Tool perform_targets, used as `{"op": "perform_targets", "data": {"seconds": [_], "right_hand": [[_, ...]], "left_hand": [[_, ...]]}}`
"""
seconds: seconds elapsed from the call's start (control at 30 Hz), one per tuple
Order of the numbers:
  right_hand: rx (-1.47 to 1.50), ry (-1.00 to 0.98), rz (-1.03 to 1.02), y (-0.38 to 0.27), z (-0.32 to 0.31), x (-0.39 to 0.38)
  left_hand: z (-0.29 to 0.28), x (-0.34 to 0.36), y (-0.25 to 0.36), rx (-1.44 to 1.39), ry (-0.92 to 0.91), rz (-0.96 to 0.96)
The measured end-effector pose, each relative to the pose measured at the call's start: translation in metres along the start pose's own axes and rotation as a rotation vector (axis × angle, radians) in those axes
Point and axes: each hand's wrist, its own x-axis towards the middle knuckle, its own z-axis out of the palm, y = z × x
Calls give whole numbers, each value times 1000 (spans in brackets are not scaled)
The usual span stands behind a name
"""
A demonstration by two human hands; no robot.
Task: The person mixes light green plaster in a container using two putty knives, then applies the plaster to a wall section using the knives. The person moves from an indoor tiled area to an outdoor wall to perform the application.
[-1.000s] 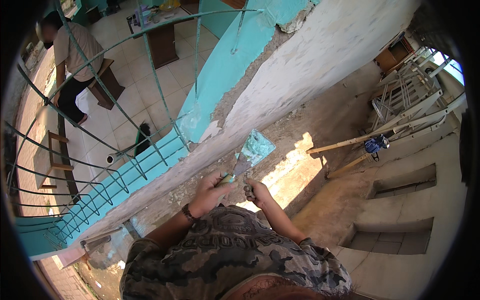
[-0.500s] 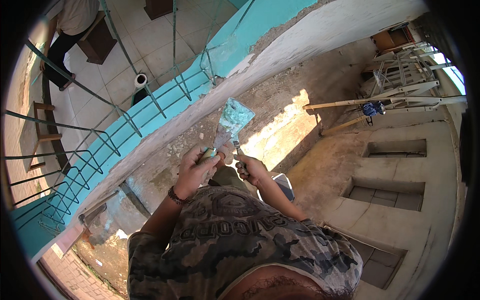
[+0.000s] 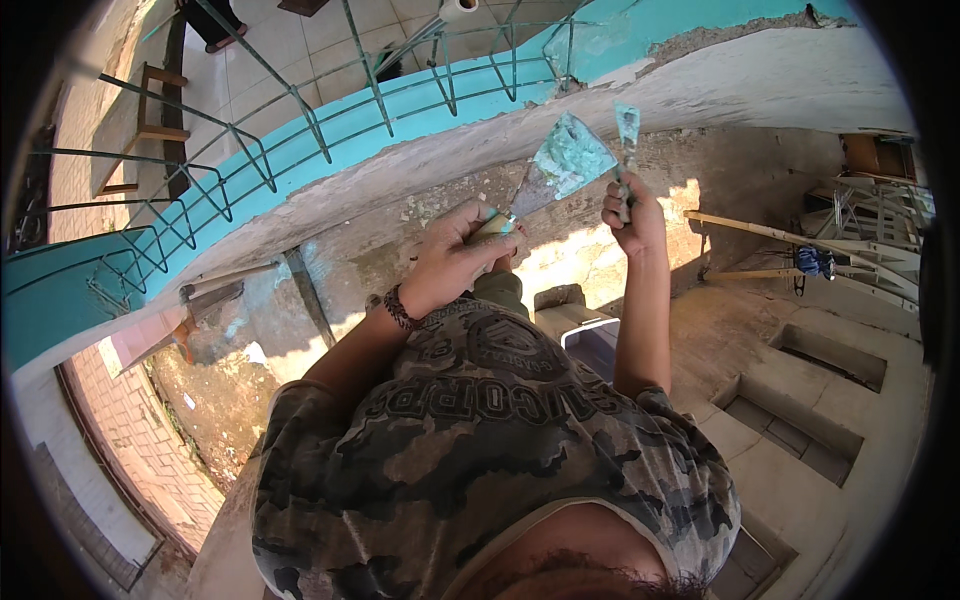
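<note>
My left hand (image 3: 455, 255) is closed around the handle of a wide putty knife (image 3: 535, 190). A lump of turquoise paste (image 3: 573, 158) covers much of its broad blade, which points up and to the right. In my right hand (image 3: 634, 215) is a narrower putty knife (image 3: 627, 150), held upright with turquoise paste on its tip. The narrow blade stands just right of the wide one, apart from it. Beyond both tools runs the low wall (image 3: 690, 95), its side whitish and worn, with a turquoise top (image 3: 400, 110).
Green metal bars (image 3: 300, 110) rise along the wall's top. A pale bucket (image 3: 592, 345) stands below, between my arms. At the right are a ladder-like frame (image 3: 800, 240) and a wall with recessed openings (image 3: 795, 425). Another person's legs (image 3: 212, 22) show beyond the bars.
My right hand has lifted the narrow putty knife away from the wide one, up and to the right. My left hand has also moved up and right. The whole view has shifted.
</note>
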Motion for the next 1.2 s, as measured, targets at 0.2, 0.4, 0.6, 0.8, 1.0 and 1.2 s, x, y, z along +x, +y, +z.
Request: {"op": "perform_targets", "data": {"seconds": [0.2,0.4,0.6,0.8,1.0,1.2], "right_hand": [[-51,-291,-814,-174,42,-59],[-80,-271,-747,-186,65,-72],[-183,33,-524,-93,32,-31],[-242,144,169,65,-37,-31],[-364,4,443,128,-24,-63],[-447,13,268,100,-10,-53]], "left_hand": [[-5,-10,-12,51,-27,-19],[2,-11,-24,107,-22,77],[5,-17,-20,135,-1,68],[4,-17,-20,168,34,57],[9,-3,-31,106,-60,-68],[19,3,-27,143,-136,-1]]}}
